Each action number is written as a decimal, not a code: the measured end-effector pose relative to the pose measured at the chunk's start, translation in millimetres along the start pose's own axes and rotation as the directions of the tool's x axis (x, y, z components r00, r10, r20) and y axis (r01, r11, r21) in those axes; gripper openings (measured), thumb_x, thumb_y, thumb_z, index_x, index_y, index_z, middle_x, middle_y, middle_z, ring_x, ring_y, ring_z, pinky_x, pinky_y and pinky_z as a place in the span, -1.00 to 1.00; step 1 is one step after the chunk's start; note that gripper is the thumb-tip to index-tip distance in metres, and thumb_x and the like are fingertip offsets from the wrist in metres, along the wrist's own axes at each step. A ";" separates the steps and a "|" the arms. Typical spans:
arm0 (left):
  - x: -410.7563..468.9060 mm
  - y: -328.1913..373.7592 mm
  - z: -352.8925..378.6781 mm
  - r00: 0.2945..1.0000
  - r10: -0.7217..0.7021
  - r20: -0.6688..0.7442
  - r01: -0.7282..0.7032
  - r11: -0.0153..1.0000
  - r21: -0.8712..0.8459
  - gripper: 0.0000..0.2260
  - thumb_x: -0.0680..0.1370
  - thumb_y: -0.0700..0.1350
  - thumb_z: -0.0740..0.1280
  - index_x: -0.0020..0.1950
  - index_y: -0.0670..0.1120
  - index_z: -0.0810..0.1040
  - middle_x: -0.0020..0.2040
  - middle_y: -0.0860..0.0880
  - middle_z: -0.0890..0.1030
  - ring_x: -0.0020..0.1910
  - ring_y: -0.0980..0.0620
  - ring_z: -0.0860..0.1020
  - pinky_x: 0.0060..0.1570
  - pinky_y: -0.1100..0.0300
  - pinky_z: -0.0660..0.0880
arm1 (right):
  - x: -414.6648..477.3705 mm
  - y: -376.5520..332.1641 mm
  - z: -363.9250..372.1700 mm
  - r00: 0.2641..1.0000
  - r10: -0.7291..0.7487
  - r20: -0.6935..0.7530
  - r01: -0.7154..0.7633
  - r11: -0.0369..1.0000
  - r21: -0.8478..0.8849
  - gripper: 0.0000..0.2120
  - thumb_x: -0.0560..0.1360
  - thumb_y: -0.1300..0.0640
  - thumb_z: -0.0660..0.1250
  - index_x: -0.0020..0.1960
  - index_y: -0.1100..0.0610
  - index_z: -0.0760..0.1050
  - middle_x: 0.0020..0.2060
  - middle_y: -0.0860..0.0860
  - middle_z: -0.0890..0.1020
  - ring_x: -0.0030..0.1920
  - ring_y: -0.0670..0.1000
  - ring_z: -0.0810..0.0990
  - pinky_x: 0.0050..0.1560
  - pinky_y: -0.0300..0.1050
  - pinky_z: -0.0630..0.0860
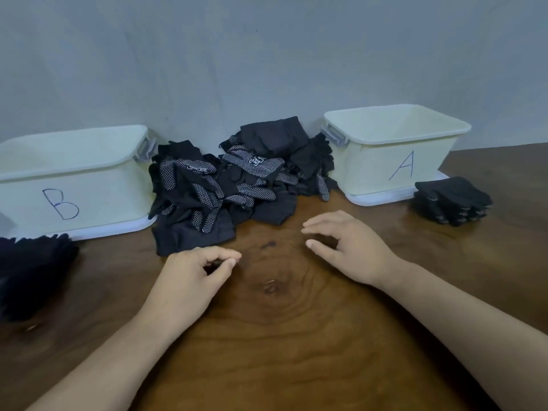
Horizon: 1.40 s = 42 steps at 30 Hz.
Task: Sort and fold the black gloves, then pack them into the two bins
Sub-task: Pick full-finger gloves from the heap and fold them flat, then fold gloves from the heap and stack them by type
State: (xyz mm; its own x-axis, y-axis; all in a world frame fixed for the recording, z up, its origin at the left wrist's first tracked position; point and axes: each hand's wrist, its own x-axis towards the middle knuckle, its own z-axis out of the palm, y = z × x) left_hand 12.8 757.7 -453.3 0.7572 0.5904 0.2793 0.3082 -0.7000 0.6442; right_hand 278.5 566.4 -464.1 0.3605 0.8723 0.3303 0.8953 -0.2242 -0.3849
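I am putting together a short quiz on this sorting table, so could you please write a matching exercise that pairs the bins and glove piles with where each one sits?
Things:
1. bin marked A
2. bin marked B
3. loose heap of gloves
4. neat stack of gloves

Places:
a. between the two bins
b. left of the heap
c. farthest right, by a bin's front corner
d. directly right of the heap

Pairs: 1-d, 2-b, 3-a, 4-c
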 end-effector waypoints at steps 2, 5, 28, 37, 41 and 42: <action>6.0 0.5 0.0 0.999 -0.054 -0.009 0.053 0.994 -0.091 -0.90 0.58 -0.03 0.52 -0.01 0.19 0.79 -0.08 0.39 0.71 0.00 0.39 0.64 0.05 0.50 0.46 | 10.8 -7.7 9.7 0.999 -0.021 0.036 0.023 0.998 -0.059 -0.69 0.67 -0.16 0.33 0.37 -0.16 0.63 0.36 -0.31 0.56 0.38 -0.22 0.42 0.25 -0.27 0.43; 14.1 -0.6 2.8 0.993 -0.115 -0.023 0.109 0.977 -0.181 -0.94 0.57 -0.01 0.53 -0.09 0.13 0.79 -0.15 0.31 0.72 -0.09 0.35 0.66 -0.06 0.50 0.46 | 30.1 -22.1 23.1 1.000 -0.020 0.014 0.021 0.999 -0.043 -0.69 0.68 -0.14 0.32 0.39 -0.15 0.61 0.39 -0.30 0.54 0.37 -0.19 0.42 0.24 -0.18 0.51; 31.0 -53.4 -28.6 0.968 0.079 -0.237 -0.067 0.996 0.058 -0.82 0.63 -0.08 0.33 0.17 0.15 0.63 0.16 0.23 0.57 0.22 0.14 0.47 0.31 0.02 0.45 | 78.9 -75.6 68.9 0.934 -0.339 0.113 0.330 0.940 0.092 -0.78 0.61 -0.02 0.35 0.19 -0.09 0.72 0.22 -0.26 0.67 0.28 -0.20 0.59 0.45 0.04 0.42; 23.0 -41.0 -21.3 0.981 0.084 0.172 -0.147 0.907 0.394 -0.49 0.70 0.22 -0.10 0.63 0.27 0.28 0.55 0.31 0.38 0.59 0.25 0.17 0.64 -0.13 -0.04 | 64.0 -83.0 60.0 0.928 -0.292 0.231 0.273 0.956 0.109 -0.71 0.69 -0.07 0.32 0.37 -0.13 0.65 0.49 -0.27 0.48 0.40 -0.24 0.50 0.48 -0.20 0.40; 23.2 -40.6 -23.7 0.993 -0.003 0.121 -0.047 0.911 0.410 -0.40 0.65 0.27 -0.21 0.66 0.27 0.21 0.58 0.31 0.34 0.59 0.22 0.16 0.65 -0.06 -0.08 | 31.7 -72.1 40.7 0.920 -0.287 0.268 0.263 0.957 0.122 -0.69 0.69 -0.13 0.33 0.39 -0.16 0.64 0.50 -0.31 0.47 0.51 -0.40 0.31 0.66 -0.20 0.08; 23.3 -41.1 -23.3 0.993 -0.025 0.112 -0.022 0.916 0.401 -0.39 0.63 0.28 -0.23 0.66 0.27 0.22 0.58 0.30 0.35 0.59 0.20 0.16 0.65 -0.05 -0.08 | 23.4 -66.3 33.8 0.921 -0.294 0.256 0.264 0.954 0.144 -0.72 0.68 -0.13 0.34 0.34 -0.14 0.67 0.46 -0.30 0.52 0.50 -0.38 0.36 0.66 -0.13 0.14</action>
State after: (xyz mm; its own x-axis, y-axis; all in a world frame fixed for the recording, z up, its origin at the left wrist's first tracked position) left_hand 4.3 809.6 -456.7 0.8091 0.5588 0.1820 0.4963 -0.8155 0.2978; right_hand 218.7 616.3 -460.0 0.0018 0.9804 0.1970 0.9113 0.0794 -0.4039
